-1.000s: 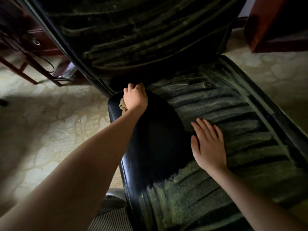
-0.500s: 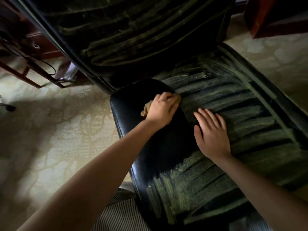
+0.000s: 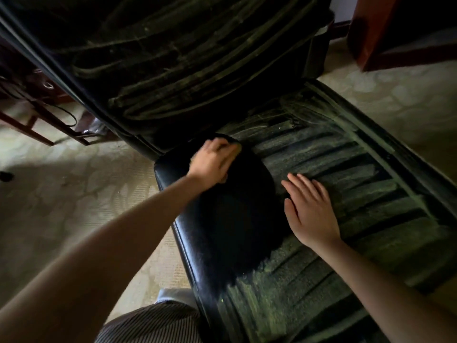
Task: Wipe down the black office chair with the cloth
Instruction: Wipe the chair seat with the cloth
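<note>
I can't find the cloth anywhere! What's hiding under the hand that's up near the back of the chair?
The left hand presses down on the chair seat. The hand is blurred, and the cloth under it is almost wholly covered, so I cannot pick it out. Around the hand the seat is clean black.

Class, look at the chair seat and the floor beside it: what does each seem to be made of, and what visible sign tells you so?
Seat: probably leather or vinyl, smooth and glossy; its wiped patch reflects light along the edge, while the unwiped part is dull under greenish dust streaks.
Floor: probably woven carpet or matting, matt beige; fine ribbed lines and a pale blotchy pattern show, without shine.
</note>
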Available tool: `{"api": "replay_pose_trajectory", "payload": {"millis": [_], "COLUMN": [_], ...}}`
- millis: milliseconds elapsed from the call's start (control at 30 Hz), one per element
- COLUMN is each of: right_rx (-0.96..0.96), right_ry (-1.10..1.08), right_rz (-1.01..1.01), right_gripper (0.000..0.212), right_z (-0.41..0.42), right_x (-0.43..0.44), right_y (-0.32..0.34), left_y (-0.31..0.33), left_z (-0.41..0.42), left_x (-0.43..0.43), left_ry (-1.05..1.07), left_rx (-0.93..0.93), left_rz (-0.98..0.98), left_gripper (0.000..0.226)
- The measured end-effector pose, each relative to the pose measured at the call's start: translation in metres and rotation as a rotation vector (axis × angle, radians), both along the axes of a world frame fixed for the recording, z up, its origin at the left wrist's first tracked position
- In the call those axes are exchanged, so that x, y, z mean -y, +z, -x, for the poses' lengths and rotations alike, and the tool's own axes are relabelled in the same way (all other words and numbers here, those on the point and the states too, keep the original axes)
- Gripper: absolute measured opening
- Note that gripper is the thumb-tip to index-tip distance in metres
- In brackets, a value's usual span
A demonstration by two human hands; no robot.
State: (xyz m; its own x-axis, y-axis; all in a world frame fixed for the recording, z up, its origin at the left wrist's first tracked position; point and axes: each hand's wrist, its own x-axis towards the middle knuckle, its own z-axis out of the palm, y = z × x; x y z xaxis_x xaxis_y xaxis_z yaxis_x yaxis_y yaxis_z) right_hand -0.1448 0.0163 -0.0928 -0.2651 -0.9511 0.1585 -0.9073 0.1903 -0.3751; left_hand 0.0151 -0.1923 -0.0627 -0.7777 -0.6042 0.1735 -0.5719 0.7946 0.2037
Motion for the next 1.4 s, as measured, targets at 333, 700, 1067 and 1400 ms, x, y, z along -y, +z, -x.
{"api": "replay_pose_trajectory", "payload": {"millis": [333,700,1067,1400], "right_rx": [-0.067,-0.011,0.077,-0.128], "right_ry": [-0.008,-0.013,-0.047,-0.154], "right_rz": [0.034,0.049,0.229,0.086], "right_gripper": [0.048,0.049,0.048,0.051], "right_z": [-0.001,-0.001,0.015,0.04], "right_x": [0.002,0.0,-0.013,-0.022], "right_y": [-0.001,0.0,0.023,0.004], "left_y": [0.0,-0.007,-0.003,0.001], "left_z": [0.045,0.045,0.031,0.068], "left_x": [0.042,-0.074,-0.043,0.031], "left_ry": [0.381,-0.071,-0.082,0.515], "left_rx": [0.031,-0.104,-0.065,0.008], "left_rz": [-0.115,-0.101,0.015,-0.133], "left_gripper": [0.036,0.039,0.037,0.036]}}
